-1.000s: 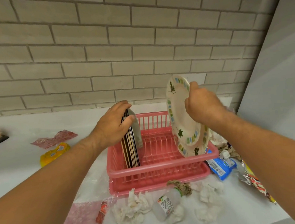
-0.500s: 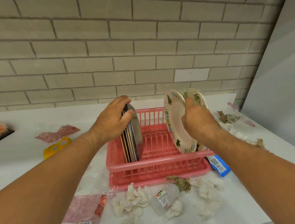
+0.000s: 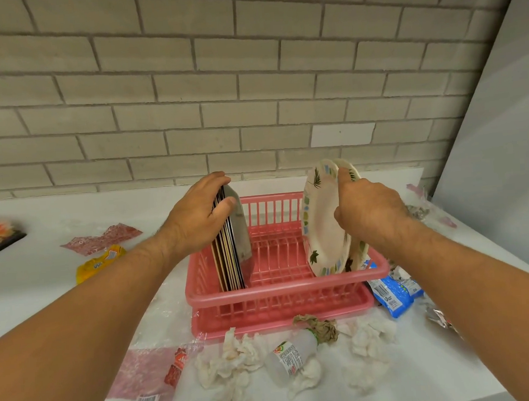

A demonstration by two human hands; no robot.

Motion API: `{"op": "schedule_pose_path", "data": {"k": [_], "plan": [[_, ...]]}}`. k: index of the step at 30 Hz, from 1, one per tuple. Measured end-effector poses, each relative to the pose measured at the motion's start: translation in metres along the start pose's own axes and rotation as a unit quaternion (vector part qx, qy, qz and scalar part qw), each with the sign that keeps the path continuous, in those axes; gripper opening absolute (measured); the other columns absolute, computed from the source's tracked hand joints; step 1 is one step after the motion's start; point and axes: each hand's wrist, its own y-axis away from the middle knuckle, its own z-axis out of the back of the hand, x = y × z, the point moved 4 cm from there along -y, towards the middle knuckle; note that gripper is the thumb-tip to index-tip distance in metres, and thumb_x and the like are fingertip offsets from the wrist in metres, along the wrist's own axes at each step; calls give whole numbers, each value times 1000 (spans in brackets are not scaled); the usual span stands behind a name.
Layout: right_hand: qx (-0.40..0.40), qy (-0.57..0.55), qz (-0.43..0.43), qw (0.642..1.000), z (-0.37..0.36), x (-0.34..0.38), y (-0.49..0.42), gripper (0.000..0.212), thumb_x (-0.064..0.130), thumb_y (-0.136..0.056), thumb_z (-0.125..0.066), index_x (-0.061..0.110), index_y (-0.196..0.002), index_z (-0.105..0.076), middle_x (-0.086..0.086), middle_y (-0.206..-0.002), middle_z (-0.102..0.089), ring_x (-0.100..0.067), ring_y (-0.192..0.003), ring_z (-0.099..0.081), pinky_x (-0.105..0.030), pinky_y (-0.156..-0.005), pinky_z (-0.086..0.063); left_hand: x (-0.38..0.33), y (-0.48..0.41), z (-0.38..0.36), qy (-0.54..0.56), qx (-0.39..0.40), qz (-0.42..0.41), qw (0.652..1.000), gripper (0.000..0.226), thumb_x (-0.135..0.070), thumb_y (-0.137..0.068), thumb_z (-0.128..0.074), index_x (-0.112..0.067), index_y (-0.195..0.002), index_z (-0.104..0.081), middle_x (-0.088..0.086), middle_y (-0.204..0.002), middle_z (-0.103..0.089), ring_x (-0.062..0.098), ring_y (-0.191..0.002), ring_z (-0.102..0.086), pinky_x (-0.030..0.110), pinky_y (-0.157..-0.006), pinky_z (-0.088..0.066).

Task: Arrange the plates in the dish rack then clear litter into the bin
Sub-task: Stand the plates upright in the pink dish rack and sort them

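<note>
The left hand (image 3: 201,218) grips the dark plates' (image 3: 230,260) tops, keeping them upright in the pink dish rack (image 3: 280,291). The right hand (image 3: 368,212) steadies two floral plates (image 3: 324,227) opposite, forefinger at their rims; whether it grips is unclear.

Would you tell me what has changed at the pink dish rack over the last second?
The right hand lowered the white leaf-patterned plate from above the rim into the right end of the pink plastic dish rack; a second like plate now stands behind it, the forefinger between their top rims. Unchanged: the left hand holds the stack of dark plates, and the crumpled white tissues lie in front.
</note>
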Motion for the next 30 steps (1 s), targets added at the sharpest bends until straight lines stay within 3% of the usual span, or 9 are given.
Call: {"op": "schedule_pose_path", "data": {"k": [5, 10, 17, 23, 30], "plan": [[-13, 20, 11, 1000, 0, -3, -4, 59, 23, -91, -53, 14, -142, -25, 0, -68, -44, -21, -63, -55, -32, -51, -43, 0, 3, 1, 42, -10, 33, 999, 50, -38, -95, -47, -24, -142, -33, -3, -133, -51, 16, -118, -48, 38, -100, -43], [-13, 51, 24, 998, 2, -4, -7, 62, 22, -93, -56, 12, -144, -23, -3, -78, -49, -21, -66, -54, -33, -54, -44, 2, 1, 0, 44, -13, 28, 999, 45, -39, -95, -47, -23, -136, -39, -5, -128, -52, 14, -113, -49, 31, -92, -41], [-18, 48, 31, 998, 2, -9, -8, 61, 18, -91, -59, 11, -143, -27, -6, -90, -62, -22, -71, -60, -35, -60, -54, 2, 0, -2, 39, -17, 26, 999, 44, -39, -96, -47, -23, -137, -39, -5, -131, -51, 14, -115, -48, 32, -94, -42], [-14, 22, 34, 999, 3, -11, -1, 77, 32, -93, -58, 12, -151, -12, -6, -97, -64, -22, -72, -57, -32, -57, -44, 2, 0, -2, 43, -22, 26, 998, 44, -38, -96, -47, -24, -136, -39, -5, -130, -51, 13, -114, -49, 32, -93, -43], [-9, 1, 20, 1000, -2, -10, -1, 72, 22, -92, -59, 14, -149, -16, -2, -82, -55, -20, -67, -59, -32, -55, -50, 2, 1, -1, 46, -20, 31, 998, 44, -38, -96, -47, -22, -137, -40, -3, -135, -50, 16, -120, -48, 34, -97, -42]]}}
